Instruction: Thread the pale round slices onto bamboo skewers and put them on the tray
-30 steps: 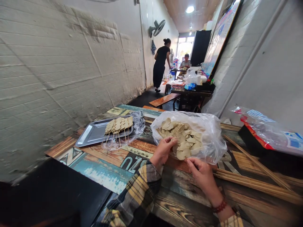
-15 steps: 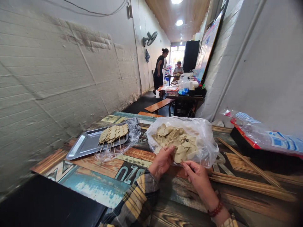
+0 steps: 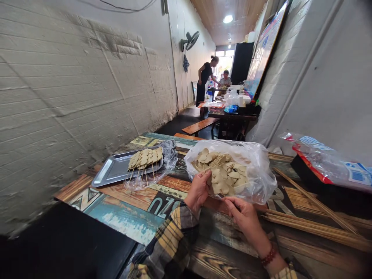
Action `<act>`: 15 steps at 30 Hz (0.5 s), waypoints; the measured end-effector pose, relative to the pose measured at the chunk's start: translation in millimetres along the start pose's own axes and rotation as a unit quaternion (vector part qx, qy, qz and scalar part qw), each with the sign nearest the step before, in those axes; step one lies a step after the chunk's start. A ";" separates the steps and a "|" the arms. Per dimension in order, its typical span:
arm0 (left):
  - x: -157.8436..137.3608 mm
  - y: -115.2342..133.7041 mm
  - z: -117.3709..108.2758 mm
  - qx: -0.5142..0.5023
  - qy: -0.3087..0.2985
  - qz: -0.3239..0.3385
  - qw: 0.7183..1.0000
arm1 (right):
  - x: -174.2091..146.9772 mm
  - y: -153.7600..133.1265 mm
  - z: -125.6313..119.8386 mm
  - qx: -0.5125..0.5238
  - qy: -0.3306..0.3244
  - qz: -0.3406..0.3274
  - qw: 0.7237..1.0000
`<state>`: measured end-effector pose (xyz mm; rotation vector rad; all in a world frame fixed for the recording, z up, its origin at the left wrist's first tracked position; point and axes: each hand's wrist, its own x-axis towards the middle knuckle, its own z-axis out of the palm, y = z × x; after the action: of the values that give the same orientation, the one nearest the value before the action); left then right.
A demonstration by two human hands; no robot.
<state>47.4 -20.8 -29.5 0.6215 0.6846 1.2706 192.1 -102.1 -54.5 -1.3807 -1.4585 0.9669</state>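
Note:
A white plastic bag [image 3: 260,176] lies spread on the table, heaped with thin, flat beige food slices [image 3: 216,161]. My left hand [image 3: 199,189] is at the bag's near left edge, thumb and fingers closed on a beige slice. Just right of it, my right hand [image 3: 241,212] makes a pinch below the near slices; whatever is between its fingertips is too small to make out. On the left, skewers of overlapping beige slices [image 3: 145,158] rest on a grey metal tray [image 3: 109,170], their bare stick ends pointing toward me over the tray's edge.
Loose bamboo sticks [image 3: 314,228] lie right of my right hand. Behind them sits a black tray with a torn clear wrapper [image 3: 328,162]. Crumpled clear plastic [image 3: 170,155] is beside the metal tray. Farther off are a bench [image 3: 200,126], another table and two people.
The whole view has shifted slightly, so things appear farther right. Both hands stay close together at the bag. The standing person in the background now leans forward with an arm stretched out.

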 end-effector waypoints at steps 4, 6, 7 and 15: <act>0.3 3.9 -0.3 -0.004 0.001 -0.006 1.000 | -1.7 1.5 0.9 -0.022 0.011 -0.010 1.000; 0.3 3.2 -0.5 0.006 0.002 -0.004 1.000 | -2.6 2.7 1.6 -0.027 0.008 -0.016 0.999; 0.4 2.4 -0.8 0.012 0.003 0.000 1.000 | -3.0 3.4 1.8 -0.031 0.008 -0.021 0.999; -0.3 -5.2 -2.4 0.044 0.017 -0.003 0.999 | -4.0 4.7 3.8 -0.080 0.039 -0.057 0.994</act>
<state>48.8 -21.9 -35.0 0.6716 0.7733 1.2532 189.9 -105.6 -60.5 -1.4172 -1.5651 0.7292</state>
